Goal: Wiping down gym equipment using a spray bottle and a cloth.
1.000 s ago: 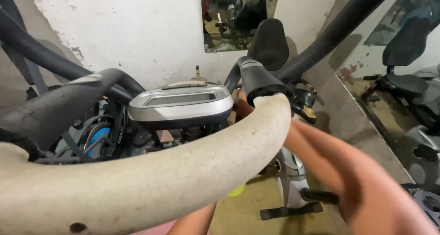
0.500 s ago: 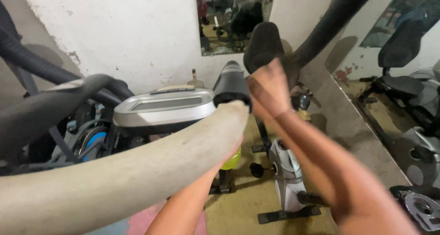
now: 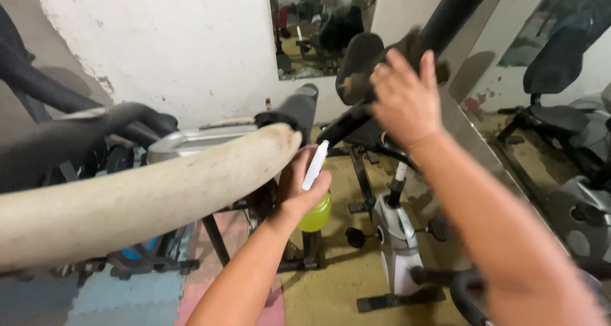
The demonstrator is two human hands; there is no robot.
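1. Left hand [image 3: 299, 189]: fingers wrapped tight around a yellow-green spray bottle [image 3: 315, 213] with a white nozzle [image 3: 315, 166], held upright just below the tip of the worn beige handlebar [image 3: 146, 202].
2. Right hand [image 3: 405, 97]: raised higher and farther out, fingers curled over a dark brown cloth [image 3: 356, 84], blurred, pressed against a black slanting bar [image 3: 439, 27].
3. Black end grip [image 3: 289, 113] just above the bottle, capping the handlebar's tip.
4. Silver console [image 3: 191, 138] behind the handlebar, partly hidden.
5. Below on the floor: a white exercise bike [image 3: 398, 237] on a tan mat [image 3: 337, 281]; pink and blue foam tiles [image 3: 127, 297] to the left.
6. Wall mirror [image 3: 318, 27] beyond, on the white wall.
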